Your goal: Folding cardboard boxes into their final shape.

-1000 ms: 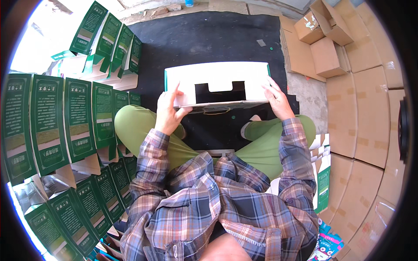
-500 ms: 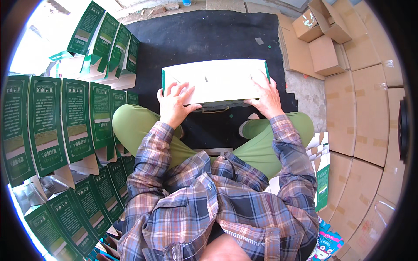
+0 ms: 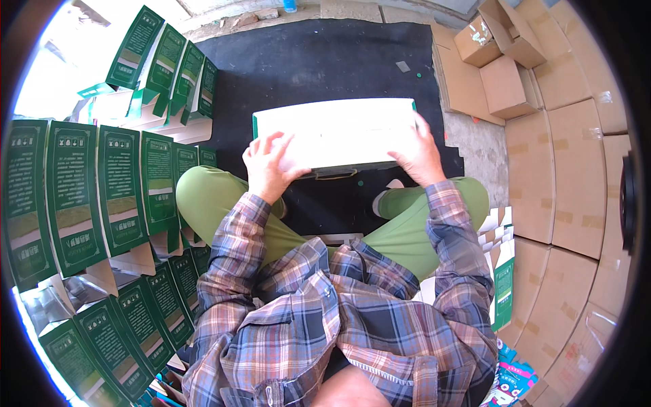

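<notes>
Sitting cross-legged on a black mat (image 3: 319, 61), the person has one white carton with green edges (image 3: 336, 136) lying flat across the space just above their knees, and both hands are on it. The left hand (image 3: 268, 169) is spread over the carton's near-left part, fingers splayed and pressing on top rather than curled around it; the right hand (image 3: 420, 154) grasps the near-right corner, fingers lying over the top face. To the left of the carton there's a row of four green folded boxes (image 3: 173, 71) up by the mat's far corner, and a bigger batch of green boxes (image 3: 88, 197) closer in, at least five in the front row, more stacked below that are hard to count. Right of the carton sit two open brown cardboard boxes (image 3: 502, 61).
</notes>
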{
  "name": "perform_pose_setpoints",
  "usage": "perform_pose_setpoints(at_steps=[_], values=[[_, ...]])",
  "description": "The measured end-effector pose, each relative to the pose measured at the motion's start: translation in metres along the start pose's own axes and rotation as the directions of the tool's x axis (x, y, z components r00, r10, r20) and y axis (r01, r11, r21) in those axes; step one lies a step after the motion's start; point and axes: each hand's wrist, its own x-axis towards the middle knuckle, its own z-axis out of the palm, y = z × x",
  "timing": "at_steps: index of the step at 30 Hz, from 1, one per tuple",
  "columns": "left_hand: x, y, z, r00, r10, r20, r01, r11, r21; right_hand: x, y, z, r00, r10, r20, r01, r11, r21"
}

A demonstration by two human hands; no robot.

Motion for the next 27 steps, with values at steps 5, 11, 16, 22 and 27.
perform_pose_setpoints(at_steps=[5, 11, 16, 22, 27], values=[[0.017, -0.054, 0.017, 0.700, -0.714, -0.015, 0.474, 0.479, -0.739, 0.020, 0.060, -0.010, 0.790, 0.600, 0.125, -0.583, 0.671, 0.458], [0.004, -0.089, 0.060, 0.522, -0.521, 0.675, 0.712, -0.171, -0.682, 0.014, 0.114, 0.025, 0.581, 0.656, 0.482, -0.814, 0.471, 0.340], [0.013, -0.076, 0.033, 0.680, -0.431, 0.593, 0.526, -0.276, -0.804, 0.022, 0.092, 0.009, 0.749, 0.540, 0.385, -0.661, 0.559, 0.501], [0.013, -0.080, 0.020, 0.785, -0.519, 0.338, 0.283, -0.185, -0.941, 0.022, 0.073, -0.016, 0.805, 0.561, 0.195, -0.438, 0.339, 0.832], [0.010, -0.084, 0.035, 0.636, -0.611, 0.470, 0.511, -0.123, -0.851, 0.019, 0.081, -0.008, 0.752, 0.580, 0.314, -0.580, 0.354, 0.734]])
